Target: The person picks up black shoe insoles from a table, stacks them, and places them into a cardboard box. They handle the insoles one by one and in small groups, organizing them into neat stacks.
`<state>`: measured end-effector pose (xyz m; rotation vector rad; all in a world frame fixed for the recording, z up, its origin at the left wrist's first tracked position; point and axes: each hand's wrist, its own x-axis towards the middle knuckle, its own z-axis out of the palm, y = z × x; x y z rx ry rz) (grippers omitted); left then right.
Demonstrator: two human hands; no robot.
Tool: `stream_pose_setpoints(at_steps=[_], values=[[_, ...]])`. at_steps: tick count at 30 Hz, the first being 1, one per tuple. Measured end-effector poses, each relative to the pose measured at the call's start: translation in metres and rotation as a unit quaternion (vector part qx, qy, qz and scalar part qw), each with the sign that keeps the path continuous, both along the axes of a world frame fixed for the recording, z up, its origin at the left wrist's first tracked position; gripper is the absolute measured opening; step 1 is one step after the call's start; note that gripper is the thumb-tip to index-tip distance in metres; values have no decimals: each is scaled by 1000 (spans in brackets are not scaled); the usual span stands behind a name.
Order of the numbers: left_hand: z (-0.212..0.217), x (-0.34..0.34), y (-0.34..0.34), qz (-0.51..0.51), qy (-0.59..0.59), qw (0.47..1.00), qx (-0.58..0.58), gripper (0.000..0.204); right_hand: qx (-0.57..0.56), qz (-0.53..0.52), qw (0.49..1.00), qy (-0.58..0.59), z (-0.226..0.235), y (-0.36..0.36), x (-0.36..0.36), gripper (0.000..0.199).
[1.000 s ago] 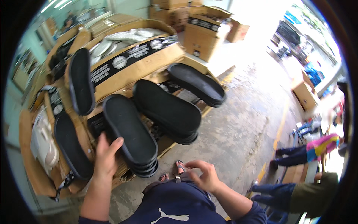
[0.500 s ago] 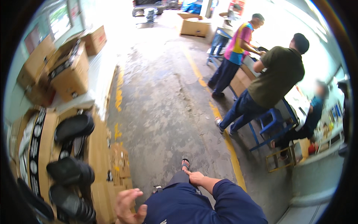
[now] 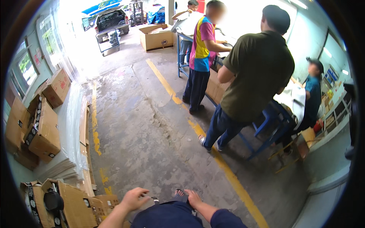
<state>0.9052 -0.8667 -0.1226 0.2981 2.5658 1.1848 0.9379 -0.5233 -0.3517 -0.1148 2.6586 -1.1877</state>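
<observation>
1. Left hand (image 3: 134, 198) sits at the lower edge of the view, fingers loosely curled, grasping nothing, resting against the person's dark blue trouser leg (image 3: 171, 214).
2. Right hand (image 3: 194, 198) lies flat on the same leg, just beside a sandalled foot (image 3: 180, 196); it grips nothing.
3. Nearest goods: a black sandal sole (image 3: 53, 200) stands in an open cardboard carton (image 3: 74, 201) at lower left, near the left hand but apart from it.
4. More cartons (image 3: 43, 131) are stacked along the left wall beside clear plastic sheeting (image 3: 72, 125).
5. Concrete floor (image 3: 137, 129) carries a yellow painted line (image 3: 213, 152).
6. Other people stand at a blue-framed table (image 3: 266, 133) on the right, well apart.
</observation>
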Motion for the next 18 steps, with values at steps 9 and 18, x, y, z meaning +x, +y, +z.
stream_pose_setpoints(at_steps=[9, 18], values=[[-190, 53, -203, 160, -452, 822, -307, 48, -276, -331, 891, -144, 128, 100, -25, 65], [-207, -206, -174, 137, -250, 951, -119, 44, -866, -80, 479, -122, 198, -109, -302, 50]])
